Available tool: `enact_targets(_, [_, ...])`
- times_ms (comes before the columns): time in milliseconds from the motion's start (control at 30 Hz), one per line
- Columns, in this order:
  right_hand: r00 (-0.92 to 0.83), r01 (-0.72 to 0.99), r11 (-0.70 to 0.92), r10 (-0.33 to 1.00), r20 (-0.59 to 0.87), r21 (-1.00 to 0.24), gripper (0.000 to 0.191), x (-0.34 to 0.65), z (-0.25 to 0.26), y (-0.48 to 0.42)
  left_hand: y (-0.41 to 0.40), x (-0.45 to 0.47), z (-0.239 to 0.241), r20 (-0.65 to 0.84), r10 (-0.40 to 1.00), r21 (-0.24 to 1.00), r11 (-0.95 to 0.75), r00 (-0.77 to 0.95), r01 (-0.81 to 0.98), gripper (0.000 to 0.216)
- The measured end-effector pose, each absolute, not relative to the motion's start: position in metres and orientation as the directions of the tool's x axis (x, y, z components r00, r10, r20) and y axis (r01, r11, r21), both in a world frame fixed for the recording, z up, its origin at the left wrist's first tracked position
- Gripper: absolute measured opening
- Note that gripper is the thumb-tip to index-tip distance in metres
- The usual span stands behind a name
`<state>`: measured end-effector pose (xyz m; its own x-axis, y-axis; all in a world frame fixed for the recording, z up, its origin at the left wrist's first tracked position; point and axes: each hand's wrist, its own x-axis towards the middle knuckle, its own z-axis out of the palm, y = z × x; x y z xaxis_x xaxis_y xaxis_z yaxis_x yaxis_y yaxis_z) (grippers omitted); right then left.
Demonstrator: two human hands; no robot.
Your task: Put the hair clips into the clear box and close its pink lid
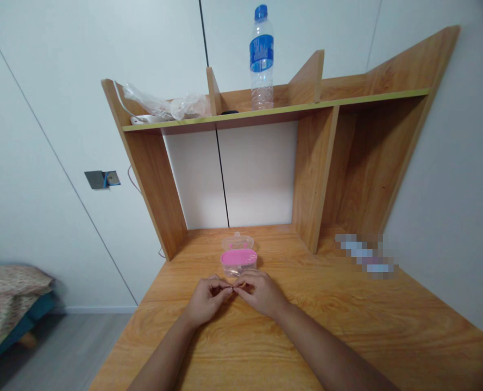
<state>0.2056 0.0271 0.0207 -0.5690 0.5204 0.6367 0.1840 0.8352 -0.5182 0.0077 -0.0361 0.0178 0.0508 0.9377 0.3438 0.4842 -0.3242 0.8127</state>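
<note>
My left hand (206,300) and my right hand (261,292) rest on the wooden desk (347,326), fingertips pinched together and meeting in the middle. They hold something too small for me to make out. Just beyond the fingers stands a small pink box (238,260) with its clear lid (237,240) flipped open towards the back.
A wooden hutch (314,163) with upright dividers rises at the desk's back. On its shelf stand a water bottle (261,60), a crumpled plastic bag (163,106) and a white power strip (143,119). A bed (8,304) lies at the lower left.
</note>
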Motion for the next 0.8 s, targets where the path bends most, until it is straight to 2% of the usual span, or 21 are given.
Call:
enact_targets(200, [-0.549, 0.170, 0.819, 0.540, 0.638, -0.547, 0.022, 0.2069, 0.0262, 0.0255, -0.0311, 0.0030, 0.0132, 0.355, 0.934, 0.823, -0.296, -0.033, 0.485, 0.028])
enact_targets(467, [-0.561, 0.188, 0.777, 0.587, 0.583, -0.601, 0.030, 0.2047, 0.0213, 0.0311, -0.0266, -0.0010, 0.0080, 0.402, 0.909, 0.795, -0.287, -0.109, 0.535, 0.028])
enact_targets(800, [-0.564, 0.169, 0.785, 0.573, 0.595, -0.595, 0.023, 0.2044, 0.0211, 0.0312, -0.0279, -0.0002, 0.0087, 0.386, 0.921, 0.812, -0.310, -0.057, 0.495, 0.027])
